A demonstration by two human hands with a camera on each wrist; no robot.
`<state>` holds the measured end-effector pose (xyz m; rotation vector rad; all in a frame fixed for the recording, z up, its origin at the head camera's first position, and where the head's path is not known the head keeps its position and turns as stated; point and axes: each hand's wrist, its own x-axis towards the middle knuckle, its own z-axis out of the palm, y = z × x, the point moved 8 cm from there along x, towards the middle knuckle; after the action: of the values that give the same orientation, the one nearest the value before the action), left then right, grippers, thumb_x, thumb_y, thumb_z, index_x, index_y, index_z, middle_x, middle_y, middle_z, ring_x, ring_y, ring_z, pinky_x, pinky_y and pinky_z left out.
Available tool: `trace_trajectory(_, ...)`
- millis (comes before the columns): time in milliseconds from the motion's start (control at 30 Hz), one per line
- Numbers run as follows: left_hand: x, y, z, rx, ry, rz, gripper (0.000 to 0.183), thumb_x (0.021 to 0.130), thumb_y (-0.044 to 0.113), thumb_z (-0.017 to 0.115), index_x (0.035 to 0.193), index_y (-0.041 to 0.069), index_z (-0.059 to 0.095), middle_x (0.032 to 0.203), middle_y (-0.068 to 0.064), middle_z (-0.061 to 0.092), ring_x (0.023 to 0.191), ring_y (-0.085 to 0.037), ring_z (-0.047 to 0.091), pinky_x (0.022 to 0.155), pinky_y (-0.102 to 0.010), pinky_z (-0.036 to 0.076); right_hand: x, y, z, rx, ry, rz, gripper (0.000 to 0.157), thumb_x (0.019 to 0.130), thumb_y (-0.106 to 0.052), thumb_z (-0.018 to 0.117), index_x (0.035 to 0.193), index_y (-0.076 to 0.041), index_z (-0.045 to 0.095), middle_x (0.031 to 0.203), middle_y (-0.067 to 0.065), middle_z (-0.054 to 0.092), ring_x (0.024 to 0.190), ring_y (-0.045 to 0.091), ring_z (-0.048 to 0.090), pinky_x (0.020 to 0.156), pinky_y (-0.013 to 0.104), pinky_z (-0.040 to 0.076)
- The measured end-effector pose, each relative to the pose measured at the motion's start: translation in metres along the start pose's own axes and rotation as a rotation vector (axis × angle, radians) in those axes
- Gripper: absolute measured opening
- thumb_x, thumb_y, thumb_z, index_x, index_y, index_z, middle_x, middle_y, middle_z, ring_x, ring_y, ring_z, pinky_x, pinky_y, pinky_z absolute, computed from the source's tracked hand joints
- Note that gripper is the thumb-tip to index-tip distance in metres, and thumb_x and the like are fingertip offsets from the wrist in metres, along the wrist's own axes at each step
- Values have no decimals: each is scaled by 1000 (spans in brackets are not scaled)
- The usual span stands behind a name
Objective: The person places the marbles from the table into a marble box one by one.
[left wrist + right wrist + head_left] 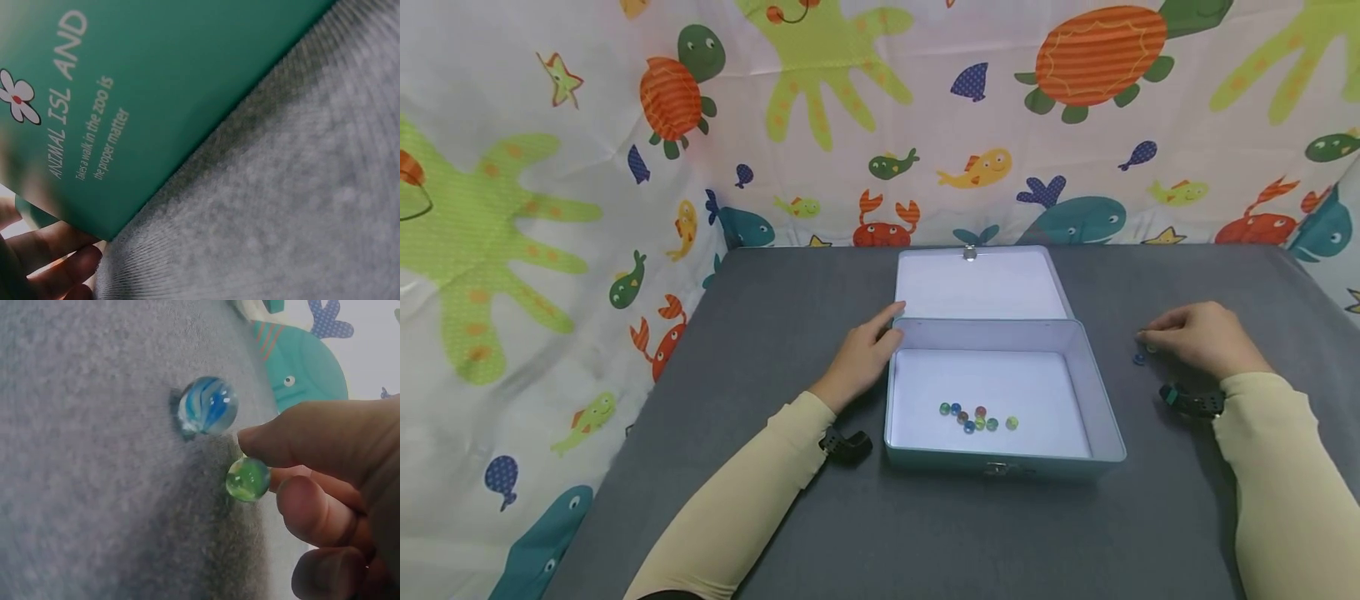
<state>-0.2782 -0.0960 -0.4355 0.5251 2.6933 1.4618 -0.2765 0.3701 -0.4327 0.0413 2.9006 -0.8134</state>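
Observation:
A green tin box (1006,471) with a pale inside stands with its lid (981,283) folded back. My left hand (859,358) grips the box at its back left corner, where fingers (65,262) reach round the edge in the left wrist view. Several coloured glass marbles (981,423) lie on the box floor. To the right of the box, my right hand (1206,337) pinches a small dark thing, likely a marble, mostly hidden by the fingertips. Close to those fingers are a green marble (248,479) and a blue-swirled marble (209,406) on the cloth.
Grey cloth (1000,542) covers the table. Behind it and along the left hangs a white curtain (835,192) printed with sea animals. A small metal clasp (997,469) is on the box front, and a dark strap (1195,402) sits at my right wrist.

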Motion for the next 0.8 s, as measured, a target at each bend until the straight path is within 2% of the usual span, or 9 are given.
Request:
trace_trajectory(200, 0, -1, 0, -2, -2, -1, 60, 102, 38, 43, 160, 26, 47, 58, 6, 30, 53, -12, 24, 53, -32, 28, -3, -11, -4, 12, 30, -12, 57, 100, -42, 69, 122, 10, 72, 112, 31, 69, 93, 37, 60, 63, 34, 51)
trace_trajectory(633, 2, -1, 0, 17, 9, -10, 61, 100, 40, 41, 160, 27, 48, 60, 7, 27, 55, -13, 22, 60, -35, 33, -7, -42, -10, 31, 81, -56, 57, 101, -45, 67, 123, 8, 73, 120, 33, 67, 101, 41, 60, 65, 32, 51)
trace_trajectory(800, 1, -2, -1, 9, 13, -17, 61, 100, 40, 42, 160, 27, 48, 60, 7, 27, 55, -13, 22, 61, -35, 33, -8, -59, -13, 34, 103, -83, 59, 99, -48, 68, 122, 6, 74, 121, 32, 68, 104, 42, 60, 66, 31, 50)
